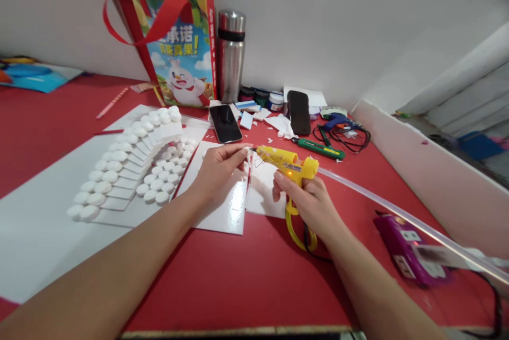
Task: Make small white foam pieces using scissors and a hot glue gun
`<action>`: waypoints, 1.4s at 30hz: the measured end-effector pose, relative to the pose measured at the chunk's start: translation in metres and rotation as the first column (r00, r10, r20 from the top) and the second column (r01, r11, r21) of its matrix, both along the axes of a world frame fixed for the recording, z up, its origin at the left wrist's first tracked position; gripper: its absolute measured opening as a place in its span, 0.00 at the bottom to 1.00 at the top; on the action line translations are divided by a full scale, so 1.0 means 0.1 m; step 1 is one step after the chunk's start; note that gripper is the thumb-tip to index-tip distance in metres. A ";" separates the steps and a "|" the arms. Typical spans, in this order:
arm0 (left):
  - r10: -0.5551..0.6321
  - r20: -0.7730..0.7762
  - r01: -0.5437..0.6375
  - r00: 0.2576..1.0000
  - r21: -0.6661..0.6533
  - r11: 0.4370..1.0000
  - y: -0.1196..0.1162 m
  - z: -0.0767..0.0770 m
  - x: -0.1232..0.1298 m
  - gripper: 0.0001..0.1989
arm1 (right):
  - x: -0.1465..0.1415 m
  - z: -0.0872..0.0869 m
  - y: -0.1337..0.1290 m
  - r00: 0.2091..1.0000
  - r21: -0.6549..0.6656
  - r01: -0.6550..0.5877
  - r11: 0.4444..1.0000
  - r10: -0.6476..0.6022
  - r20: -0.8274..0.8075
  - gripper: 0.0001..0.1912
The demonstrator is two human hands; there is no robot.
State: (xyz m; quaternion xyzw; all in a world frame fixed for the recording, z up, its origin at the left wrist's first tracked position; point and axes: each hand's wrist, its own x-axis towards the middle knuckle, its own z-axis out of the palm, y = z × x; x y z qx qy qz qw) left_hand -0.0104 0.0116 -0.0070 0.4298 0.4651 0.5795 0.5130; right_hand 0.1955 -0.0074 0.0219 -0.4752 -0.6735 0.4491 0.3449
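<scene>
My right hand [304, 195] is wrapped round the handle of a yellow hot glue gun [278, 156], whose orange light is lit. A long clear glue stick [369, 199] runs out of its back. The nozzle points left and meets a small white piece [248, 151] pinched in the fingers of my left hand [222, 167]; fingers partly hide that piece. Below both hands lie white boards [226, 211]. Left of them, a curved stepped model [123, 180] carries rows of white discs [102, 187], with more loose-looking white discs [157, 185] beside its inner curve.
Behind stand a printed bag [185, 64] and a steel flask [231, 59]. Two phones [225, 123] [298, 112], paint jars [261, 98], paper scraps and a green cutter [319, 148] lie at the back. A purple power strip [411, 250] sits at right, near a low wall [449, 170].
</scene>
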 end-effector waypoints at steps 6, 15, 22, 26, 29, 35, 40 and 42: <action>0.000 0.046 -0.001 0.999 0.005 1.000 0.01 -0.01 -0.01 0.11 | 0.00 0.00 -0.01 0.999 0.008 0.018 1.000 -0.018 0.037 0.27; -0.005 0.125 0.006 0.992 -0.003 1.000 0.00 0.04 0.01 0.11 | 0.01 -0.02 -0.02 0.999 -0.001 0.017 1.000 -0.017 0.028 0.28; -0.004 0.142 0.006 0.990 -0.017 1.000 0.00 0.06 0.00 0.12 | 0.02 -0.02 -0.02 0.999 -0.010 0.025 1.000 -0.025 0.034 0.29; 0.000 0.134 0.003 0.991 -0.018 1.000 0.00 0.07 0.00 0.12 | 0.01 -0.01 -0.03 0.998 -0.025 0.039 0.999 -0.038 0.048 0.29; 0.010 0.144 -0.007 0.989 -0.021 1.000 0.00 0.08 0.00 0.10 | 0.01 0.00 -0.04 0.998 -0.017 0.045 0.999 -0.044 0.048 0.29; 0.004 0.211 -0.001 0.977 -0.015 1.000 0.00 0.11 0.01 0.09 | 0.01 -0.01 -0.03 0.998 -0.027 0.037 0.999 -0.036 0.045 0.29; 0.025 0.289 -0.023 0.957 -0.011 1.000 0.02 0.09 0.00 0.09 | 0.03 0.01 -0.02 0.999 -0.053 0.046 0.998 -0.046 0.010 0.28; 0.032 0.315 -0.031 0.949 -0.008 0.999 0.03 0.07 -0.01 0.10 | 0.05 0.06 -0.03 0.997 -0.071 0.080 0.994 -0.081 -0.013 0.25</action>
